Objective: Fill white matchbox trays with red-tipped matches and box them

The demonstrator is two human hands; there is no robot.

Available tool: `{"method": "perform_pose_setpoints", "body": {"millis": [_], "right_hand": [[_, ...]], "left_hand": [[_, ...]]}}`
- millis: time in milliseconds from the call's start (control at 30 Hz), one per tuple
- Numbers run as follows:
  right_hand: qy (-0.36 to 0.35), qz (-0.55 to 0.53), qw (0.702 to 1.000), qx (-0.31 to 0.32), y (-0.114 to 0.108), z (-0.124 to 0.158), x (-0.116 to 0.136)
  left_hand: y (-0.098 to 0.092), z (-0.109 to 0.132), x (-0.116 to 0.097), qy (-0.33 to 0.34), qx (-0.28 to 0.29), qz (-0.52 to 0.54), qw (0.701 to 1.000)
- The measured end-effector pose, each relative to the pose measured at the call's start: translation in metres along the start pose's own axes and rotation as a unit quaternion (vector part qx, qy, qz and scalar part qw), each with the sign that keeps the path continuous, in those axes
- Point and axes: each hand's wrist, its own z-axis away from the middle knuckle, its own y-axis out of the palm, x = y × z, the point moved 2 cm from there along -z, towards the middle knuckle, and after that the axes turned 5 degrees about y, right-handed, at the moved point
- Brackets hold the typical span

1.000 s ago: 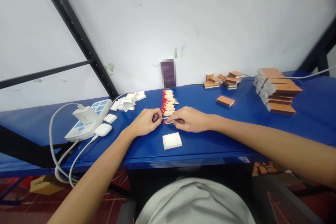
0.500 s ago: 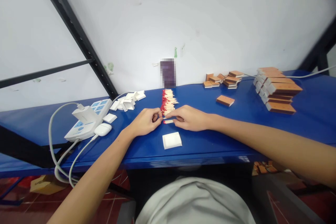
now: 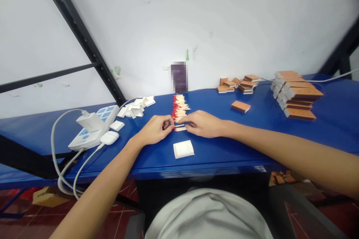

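Observation:
A pile of red-headed matchsticks [image 3: 180, 107] lies on the blue table in front of me, heads to the left. My left hand [image 3: 159, 129] is curled at the left, thumb and forefinger closed at the head end of a single matchstick [image 3: 180, 125]; that head is hidden. My right hand [image 3: 203, 124] rests at the other side, forefinger stretched towards the pile's near edge and thumb apart, with nothing visible held. Between the hands, a few matchsticks [image 3: 181, 129] lie together just nearer to me. A white matchbox tray [image 3: 184, 149] sits closer still.
White trays [image 3: 136, 108] are heaped at the left, near a power strip [image 3: 95, 129] with a charger and cables. To the right lie a single brown matchbox [image 3: 240, 106], a loose heap [image 3: 246, 84] and a tall stack [image 3: 300, 95]. A pixelated dark object [image 3: 179, 78] leans against the wall.
My right forefinger has drawn back slightly to the right and away, so more of the single matchstick shows. The left hand stays nearly where it was.

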Motion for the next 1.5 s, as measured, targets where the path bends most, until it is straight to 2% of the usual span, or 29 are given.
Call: {"method": "perform_pose_setpoints", "body": {"millis": [233,633,967,1500], "right_hand": [[-0.012,0.008,1.0,0.007,0.0,0.0,-0.001],[-0.011,-0.012,1.0,0.002,0.0,0.001,-0.001],[0.055,0.033,0.998,0.001,0.0,0.0,-0.006],[0.044,0.037,0.998,0.007,0.0,0.0,-0.006]], "left_hand": [[-0.002,0.0,-0.001,0.002,-0.002,-0.002,1.0],[-0.001,-0.001,0.01,-0.005,-0.017,-0.039,0.999],[0.0,0.0,0.011,-0.001,-0.01,-0.052,0.999],[-0.001,0.0,0.01,0.0,-0.016,-0.051,0.999]]}}
